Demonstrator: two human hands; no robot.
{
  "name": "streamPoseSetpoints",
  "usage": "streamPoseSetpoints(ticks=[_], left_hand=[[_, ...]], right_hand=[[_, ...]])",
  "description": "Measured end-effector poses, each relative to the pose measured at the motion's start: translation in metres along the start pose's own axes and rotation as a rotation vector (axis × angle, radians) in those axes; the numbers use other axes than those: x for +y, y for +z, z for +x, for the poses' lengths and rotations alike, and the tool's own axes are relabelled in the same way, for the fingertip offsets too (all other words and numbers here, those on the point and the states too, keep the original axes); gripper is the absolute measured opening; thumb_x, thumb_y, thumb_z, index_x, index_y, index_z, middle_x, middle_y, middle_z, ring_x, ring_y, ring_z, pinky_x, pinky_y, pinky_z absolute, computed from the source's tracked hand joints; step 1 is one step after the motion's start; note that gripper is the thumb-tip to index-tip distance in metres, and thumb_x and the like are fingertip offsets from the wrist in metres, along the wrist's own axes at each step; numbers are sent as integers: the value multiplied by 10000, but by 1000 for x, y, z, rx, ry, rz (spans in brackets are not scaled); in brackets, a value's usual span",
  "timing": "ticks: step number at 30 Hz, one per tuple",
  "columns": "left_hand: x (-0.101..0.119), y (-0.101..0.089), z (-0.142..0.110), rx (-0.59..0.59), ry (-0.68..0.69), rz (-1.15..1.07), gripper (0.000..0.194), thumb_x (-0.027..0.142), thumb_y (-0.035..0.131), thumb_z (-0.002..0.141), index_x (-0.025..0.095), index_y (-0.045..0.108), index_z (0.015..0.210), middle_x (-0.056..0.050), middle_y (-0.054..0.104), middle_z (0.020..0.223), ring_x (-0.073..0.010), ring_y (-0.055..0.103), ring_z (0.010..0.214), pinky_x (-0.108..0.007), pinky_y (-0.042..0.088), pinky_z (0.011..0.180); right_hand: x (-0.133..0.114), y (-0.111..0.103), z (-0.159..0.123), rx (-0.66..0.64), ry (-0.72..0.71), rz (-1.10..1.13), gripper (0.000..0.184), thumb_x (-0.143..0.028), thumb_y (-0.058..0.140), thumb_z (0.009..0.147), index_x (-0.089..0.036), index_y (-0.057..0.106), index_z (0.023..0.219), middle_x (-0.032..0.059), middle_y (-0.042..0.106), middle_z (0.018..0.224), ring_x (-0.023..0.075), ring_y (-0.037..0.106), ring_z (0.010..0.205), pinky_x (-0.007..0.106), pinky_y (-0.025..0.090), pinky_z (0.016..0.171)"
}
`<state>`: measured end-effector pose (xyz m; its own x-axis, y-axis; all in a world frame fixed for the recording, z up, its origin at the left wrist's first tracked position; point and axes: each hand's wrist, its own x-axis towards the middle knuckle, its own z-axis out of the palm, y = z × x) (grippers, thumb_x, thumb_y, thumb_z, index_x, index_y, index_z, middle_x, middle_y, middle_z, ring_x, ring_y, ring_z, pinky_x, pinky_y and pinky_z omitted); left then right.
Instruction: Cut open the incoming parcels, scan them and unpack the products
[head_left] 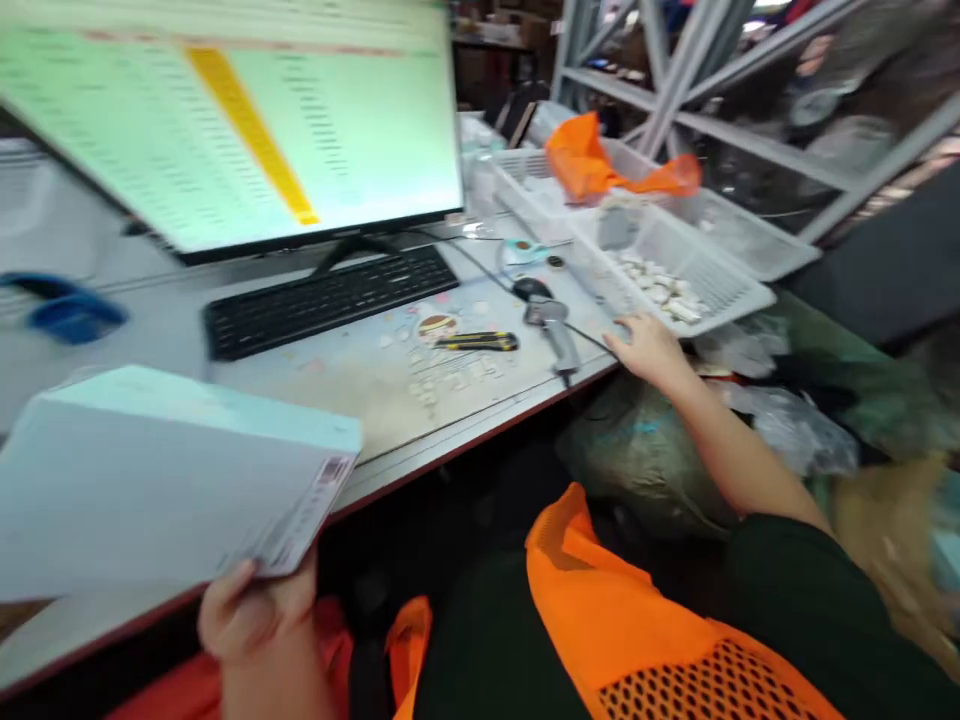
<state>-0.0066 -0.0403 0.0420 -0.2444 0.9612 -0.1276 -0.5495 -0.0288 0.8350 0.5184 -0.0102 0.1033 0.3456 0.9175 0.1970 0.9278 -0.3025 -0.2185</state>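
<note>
At the lower left, my left hand (259, 610) grips a flat white box (165, 480) by its near corner, thumb on top. A printed label with a barcode (332, 470) shows on the box's right end. My right hand (645, 347) reaches past the desk's right edge, against or just beside a white plastic basket (731, 312); contact is hard to tell. Its fingers look apart and hold nothing visible. Left of it lies a grey barcode scanner (553, 330) with its cable, and a black-and-yellow utility knife (478, 341).
A monitor (247, 120) stands over a black keyboard (330, 298), with a black mouse (531, 289) to the right. Small white pieces (664, 290) fill part of the basket; an orange cloth (592, 160) lies behind. Plastic bags (652, 450) crowd below the desk. A blue tape dispenser-like object (75, 312) sits left.
</note>
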Motion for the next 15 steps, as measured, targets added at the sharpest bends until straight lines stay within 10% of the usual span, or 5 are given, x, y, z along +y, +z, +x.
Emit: streamPoseSetpoints(ticks=[7, 12, 15], left_hand=[[-14, -34, 7, 291, 164, 14, 788, 536, 938, 516, 265, 633, 1190, -90, 699, 1303, -323, 624, 1284, -477, 529, 1118], [-28, -32, 14, 296, 379, 132, 850, 478, 1014, 566, 289, 496, 1214, -58, 640, 1245, -231, 644, 1180, -389, 538, 1073], [-38, -9, 20, 259, 479, 186, 861, 473, 1011, 602, 274, 448, 1223, -77, 604, 1279, -216, 626, 1232, -369, 500, 1129]], right_hand=[[-44, 76, 61, -296, 168, 78, 333, -486, 777, 784, -190, 750, 935, 355, 729, 1037, 503, 709, 1148, 575, 541, 884], [-60, 63, 9, -318, 153, 917, 329, -462, 841, 608, -387, 651, 867, 146, 719, 893, 383, 736, 829, 523, 573, 653], [-95, 52, -45, -502, 95, 968, 312, -473, 842, 639, -310, 662, 835, 24, 601, 630, 227, 592, 508, 387, 490, 465]])
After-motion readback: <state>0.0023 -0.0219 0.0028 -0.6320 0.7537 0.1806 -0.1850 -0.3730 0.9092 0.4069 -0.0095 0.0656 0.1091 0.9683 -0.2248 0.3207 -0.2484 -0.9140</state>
